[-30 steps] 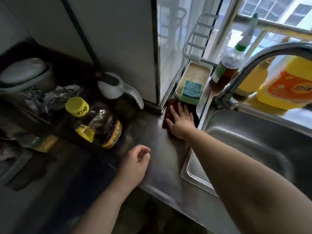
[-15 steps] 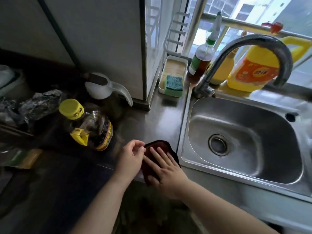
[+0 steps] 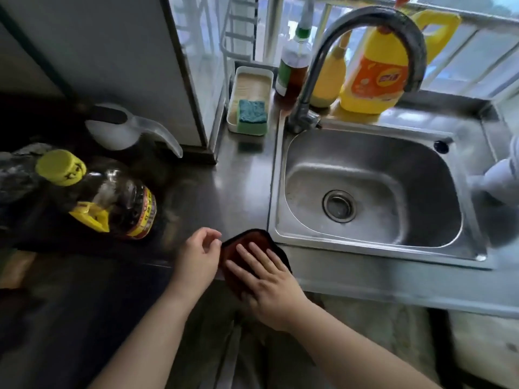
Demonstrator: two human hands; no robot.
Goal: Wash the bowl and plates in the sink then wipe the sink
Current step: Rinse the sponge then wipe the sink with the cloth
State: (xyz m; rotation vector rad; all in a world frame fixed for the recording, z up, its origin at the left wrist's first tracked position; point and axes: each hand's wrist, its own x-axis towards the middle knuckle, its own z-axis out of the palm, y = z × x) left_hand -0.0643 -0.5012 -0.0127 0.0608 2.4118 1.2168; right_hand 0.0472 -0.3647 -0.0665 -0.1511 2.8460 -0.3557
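R hand (image 3: 269,287) flat on cloth (image 3: 247,245), L hand (image 3: 198,256) just beside

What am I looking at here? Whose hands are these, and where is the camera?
The camera sits on a person's head, looking down, so you see their own two hands. The right hand presses flat on a dark red cloth at the counter's front edge, beside the sink. The left hand hovers next to the cloth, fingers loosely curled, holding nothing. Behind are a tap, a sponge in a tray, yellow soap bottles and a dark bottle with a yellow cap.
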